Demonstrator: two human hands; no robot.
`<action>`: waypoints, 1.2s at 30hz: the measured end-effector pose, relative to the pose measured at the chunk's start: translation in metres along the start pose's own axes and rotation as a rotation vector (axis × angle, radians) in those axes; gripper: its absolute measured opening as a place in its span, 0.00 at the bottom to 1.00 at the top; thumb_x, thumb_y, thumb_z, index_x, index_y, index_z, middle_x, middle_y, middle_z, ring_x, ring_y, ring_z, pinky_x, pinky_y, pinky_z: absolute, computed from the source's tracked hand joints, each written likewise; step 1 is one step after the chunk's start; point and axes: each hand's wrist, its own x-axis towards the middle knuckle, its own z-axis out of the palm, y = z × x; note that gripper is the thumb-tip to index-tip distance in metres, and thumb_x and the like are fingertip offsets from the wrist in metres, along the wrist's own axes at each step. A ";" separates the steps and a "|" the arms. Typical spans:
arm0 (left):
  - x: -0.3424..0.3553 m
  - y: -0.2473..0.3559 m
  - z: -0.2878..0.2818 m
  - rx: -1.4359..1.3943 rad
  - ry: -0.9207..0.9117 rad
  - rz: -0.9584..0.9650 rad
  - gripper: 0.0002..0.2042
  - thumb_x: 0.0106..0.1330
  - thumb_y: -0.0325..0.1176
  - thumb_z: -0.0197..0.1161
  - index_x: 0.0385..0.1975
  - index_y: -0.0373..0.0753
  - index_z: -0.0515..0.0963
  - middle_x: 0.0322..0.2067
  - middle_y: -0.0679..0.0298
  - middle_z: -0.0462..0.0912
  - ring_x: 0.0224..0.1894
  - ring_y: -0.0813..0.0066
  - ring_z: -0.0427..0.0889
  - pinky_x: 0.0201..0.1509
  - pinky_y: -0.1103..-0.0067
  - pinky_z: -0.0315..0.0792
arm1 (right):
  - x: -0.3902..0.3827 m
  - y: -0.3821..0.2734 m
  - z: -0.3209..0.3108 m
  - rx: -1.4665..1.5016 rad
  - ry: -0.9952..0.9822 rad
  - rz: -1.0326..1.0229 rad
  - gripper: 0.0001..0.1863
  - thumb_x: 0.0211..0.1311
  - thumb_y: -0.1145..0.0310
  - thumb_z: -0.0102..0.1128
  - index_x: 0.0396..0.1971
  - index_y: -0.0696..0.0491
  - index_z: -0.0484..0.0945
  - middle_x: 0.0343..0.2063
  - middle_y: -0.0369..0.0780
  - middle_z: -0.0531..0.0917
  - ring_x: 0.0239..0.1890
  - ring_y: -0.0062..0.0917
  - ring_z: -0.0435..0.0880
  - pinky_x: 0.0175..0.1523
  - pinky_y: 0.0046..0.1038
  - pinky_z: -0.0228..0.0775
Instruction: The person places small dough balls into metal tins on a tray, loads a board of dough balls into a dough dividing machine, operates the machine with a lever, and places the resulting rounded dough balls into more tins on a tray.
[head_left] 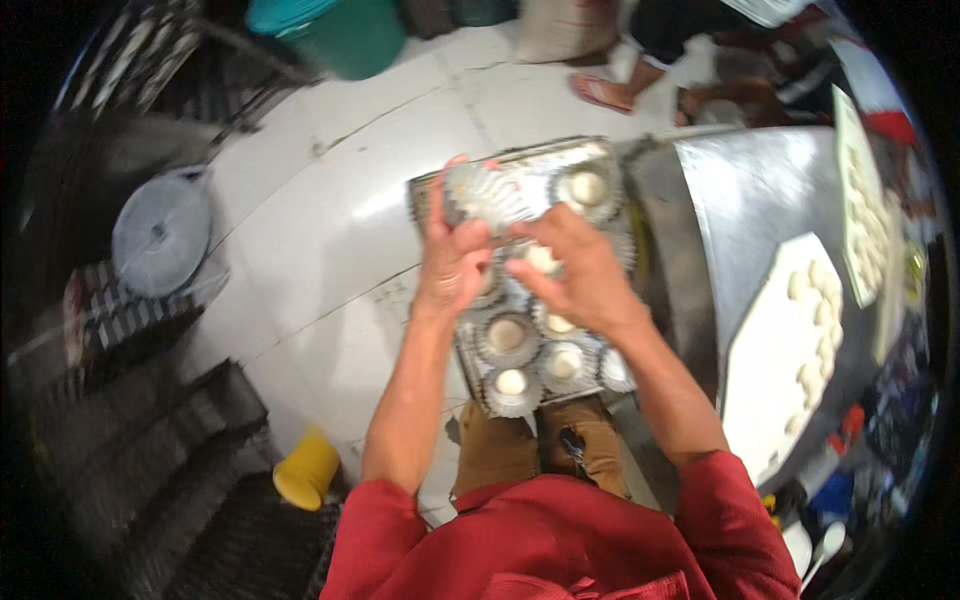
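My left hand (455,255) grips a fluted silvery metal mould (480,195), its fingertips showing around the far edge. My right hand (570,270) is beside it, index finger at the mould's lower right edge, thumb held apart from the fingers; both hands are slightly blurred. Beneath them a worn metal tray (455,365) holds several fluted moulds, each with a pale round dough ball (507,335) inside. The moulds directly under my hands are partly hidden.
On the right, a steel table (722,170) carries a white board (765,370) and a pale tray (852,130), both with dough balls. A person's sandalled foot (610,95) is beyond. A grey lidded bucket (160,230), yellow container (300,470) and green tub (350,45) stand around.
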 end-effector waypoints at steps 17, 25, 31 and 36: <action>-0.066 -0.034 0.057 0.549 0.108 -0.184 0.25 0.75 0.37 0.59 0.68 0.37 0.64 0.63 0.56 0.70 0.58 0.69 0.76 0.59 0.70 0.73 | -0.044 0.058 -0.222 1.233 0.532 0.578 0.10 0.69 0.67 0.64 0.27 0.48 0.74 0.17 0.24 0.61 0.17 0.11 0.53 0.25 0.18 0.47; -0.046 -0.058 0.129 -0.103 -0.084 -0.158 0.36 0.70 0.61 0.57 0.70 0.42 0.62 0.65 0.57 0.70 0.62 0.56 0.75 0.62 0.64 0.75 | -0.063 -0.035 -0.103 -0.318 0.221 -0.084 0.05 0.59 0.70 0.65 0.34 0.51 0.80 0.28 0.40 0.81 0.30 0.37 0.82 0.35 0.36 0.74; -0.060 -0.066 0.101 -0.182 -0.162 -0.177 0.37 0.71 0.64 0.49 0.70 0.42 0.62 0.63 0.55 0.74 0.61 0.48 0.77 0.61 0.53 0.76 | -0.093 -0.043 -0.061 -0.235 0.114 -0.116 0.11 0.53 0.69 0.70 0.36 0.49 0.80 0.26 0.38 0.77 0.29 0.35 0.80 0.35 0.35 0.72; -0.073 -0.049 0.107 -0.316 -0.118 -0.231 0.44 0.66 0.71 0.48 0.69 0.38 0.63 0.64 0.51 0.72 0.64 0.46 0.73 0.62 0.51 0.72 | -0.100 -0.050 -0.049 -0.201 0.146 -0.171 0.13 0.48 0.71 0.72 0.35 0.49 0.80 0.23 0.36 0.73 0.26 0.32 0.78 0.32 0.35 0.69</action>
